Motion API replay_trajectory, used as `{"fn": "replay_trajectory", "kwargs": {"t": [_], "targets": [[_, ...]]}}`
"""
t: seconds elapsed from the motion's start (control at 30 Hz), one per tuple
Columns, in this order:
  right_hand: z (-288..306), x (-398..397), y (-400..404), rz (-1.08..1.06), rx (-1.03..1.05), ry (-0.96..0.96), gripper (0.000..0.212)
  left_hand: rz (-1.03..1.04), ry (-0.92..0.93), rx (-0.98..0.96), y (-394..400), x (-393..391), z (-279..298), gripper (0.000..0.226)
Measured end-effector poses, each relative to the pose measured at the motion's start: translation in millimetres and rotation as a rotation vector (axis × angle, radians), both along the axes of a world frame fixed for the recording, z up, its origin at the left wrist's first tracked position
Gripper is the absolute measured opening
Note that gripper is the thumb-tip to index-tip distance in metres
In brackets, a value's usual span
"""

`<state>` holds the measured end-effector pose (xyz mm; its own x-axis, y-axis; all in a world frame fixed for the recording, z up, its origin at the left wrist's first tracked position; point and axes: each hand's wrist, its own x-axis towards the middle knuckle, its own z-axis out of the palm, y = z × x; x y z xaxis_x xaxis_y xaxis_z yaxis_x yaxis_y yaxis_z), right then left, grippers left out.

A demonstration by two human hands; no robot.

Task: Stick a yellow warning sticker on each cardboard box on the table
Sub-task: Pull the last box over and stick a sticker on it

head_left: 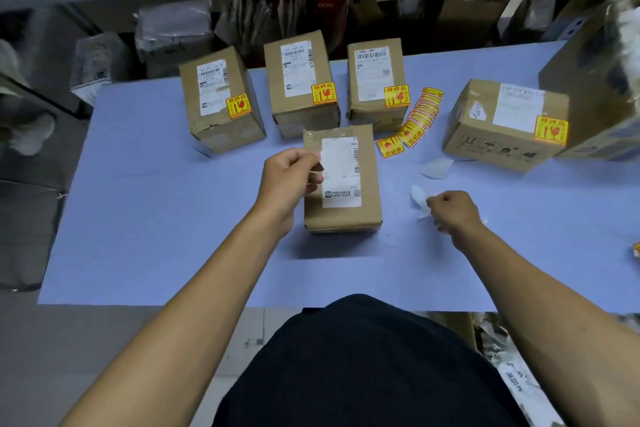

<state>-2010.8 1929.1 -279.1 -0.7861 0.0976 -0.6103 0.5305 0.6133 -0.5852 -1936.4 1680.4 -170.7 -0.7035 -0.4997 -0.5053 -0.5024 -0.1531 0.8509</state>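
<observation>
A cardboard box (343, 215) with a white shipping label and no yellow sticker stands in the middle of the blue table (156, 218). My left hand (289, 180) hovers over its upper left corner, pinching a small thin piece (317, 168) whose printed face I cannot see. My right hand (453, 211) rests on the table to the right of the box, fisted on a white backing paper (419, 199). Three boxes (221, 128) (301, 114) (377, 114) at the back and one at the right (485, 135) each carry a yellow warning sticker. A strip of yellow stickers (415, 120) lies between them.
Another scrap of white backing paper (436, 168) lies on the table right of the middle box. A large box (602, 87) stands at the far right edge. Shelving with parcels and bags (173, 31) runs behind the table. A yellow scrap (636, 250) shows at the right border.
</observation>
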Motion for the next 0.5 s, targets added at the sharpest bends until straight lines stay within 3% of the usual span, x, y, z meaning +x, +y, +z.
{"fn": "replay_trajectory", "kwargs": {"t": [0.13,0.3,0.5], "targets": [[-3,10,6,0.079,0.152,0.015,0.037,0.006,-0.008,0.012,1,5,-4,0.019],[12,17,-2,0.205,0.281,0.105,0.031,0.022,-0.024,0.057,5,-1,-5,0.016],[70,28,-56,0.619,0.14,0.737,0.041,0.08,-0.119,0.182,10,-4,-5,0.011]]}}
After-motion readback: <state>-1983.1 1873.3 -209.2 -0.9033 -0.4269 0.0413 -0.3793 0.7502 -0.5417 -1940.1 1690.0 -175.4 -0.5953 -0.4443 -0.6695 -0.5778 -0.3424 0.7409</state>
